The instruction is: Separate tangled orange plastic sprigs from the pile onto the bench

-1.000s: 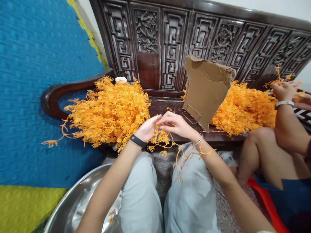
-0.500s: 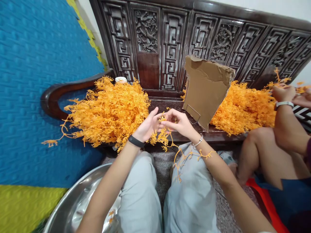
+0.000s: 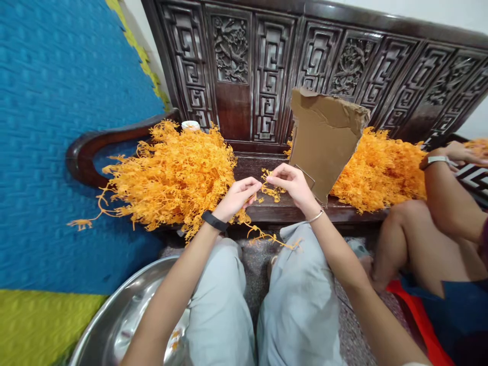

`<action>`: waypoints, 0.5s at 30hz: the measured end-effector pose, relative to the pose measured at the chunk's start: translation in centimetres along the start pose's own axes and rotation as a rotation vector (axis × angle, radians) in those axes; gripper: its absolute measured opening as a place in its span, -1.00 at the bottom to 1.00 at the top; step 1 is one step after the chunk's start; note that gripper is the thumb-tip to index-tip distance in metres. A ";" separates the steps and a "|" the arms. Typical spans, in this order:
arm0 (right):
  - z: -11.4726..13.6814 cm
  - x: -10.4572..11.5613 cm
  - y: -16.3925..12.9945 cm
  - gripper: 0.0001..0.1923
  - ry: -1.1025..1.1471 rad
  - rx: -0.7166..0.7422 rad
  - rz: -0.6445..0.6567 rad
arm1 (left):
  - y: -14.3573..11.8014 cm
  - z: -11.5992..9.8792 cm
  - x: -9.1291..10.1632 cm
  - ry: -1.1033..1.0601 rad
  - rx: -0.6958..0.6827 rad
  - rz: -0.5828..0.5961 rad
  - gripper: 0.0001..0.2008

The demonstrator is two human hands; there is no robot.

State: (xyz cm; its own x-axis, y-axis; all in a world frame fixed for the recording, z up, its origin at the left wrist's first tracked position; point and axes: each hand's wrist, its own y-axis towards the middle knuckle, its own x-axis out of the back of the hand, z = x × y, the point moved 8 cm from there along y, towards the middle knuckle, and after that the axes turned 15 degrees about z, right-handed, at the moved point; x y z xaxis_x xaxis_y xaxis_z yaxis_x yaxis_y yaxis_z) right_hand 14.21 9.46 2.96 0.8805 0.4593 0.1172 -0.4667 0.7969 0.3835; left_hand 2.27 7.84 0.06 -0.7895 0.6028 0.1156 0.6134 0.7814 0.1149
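Head view: I pinch one orange plastic sprig between left hand and right hand, just in front of the cardboard sheet. Step, as I judge it: separating pieces. Next move needs a steady opposing pull.

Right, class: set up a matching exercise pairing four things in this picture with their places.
Things:
1. cardboard sheet
2. steel basin
3. big orange pile
4. black wristband

Places:
A. on the left hand's wrist
B. on the bench seat beside the armrest
C. leaning against the carved bench back
D. on the floor beside the left knee

Pairs: 1-C, 2-D, 3-B, 4-A
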 end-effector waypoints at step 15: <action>-0.7 -0.3 0.1 -0.63 0.052 -0.015 0.028 | 0.2 0.5 0.1 0.131 0.073 -0.063 -0.79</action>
State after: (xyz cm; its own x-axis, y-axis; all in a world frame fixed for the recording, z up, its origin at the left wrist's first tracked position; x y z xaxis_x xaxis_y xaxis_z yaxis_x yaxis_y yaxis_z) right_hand 13.86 9.70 2.30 0.8618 0.5008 0.0799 -0.4926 0.7892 0.3667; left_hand 2.32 8.11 -0.44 -0.8137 0.5301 0.2383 0.5562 0.8292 0.0546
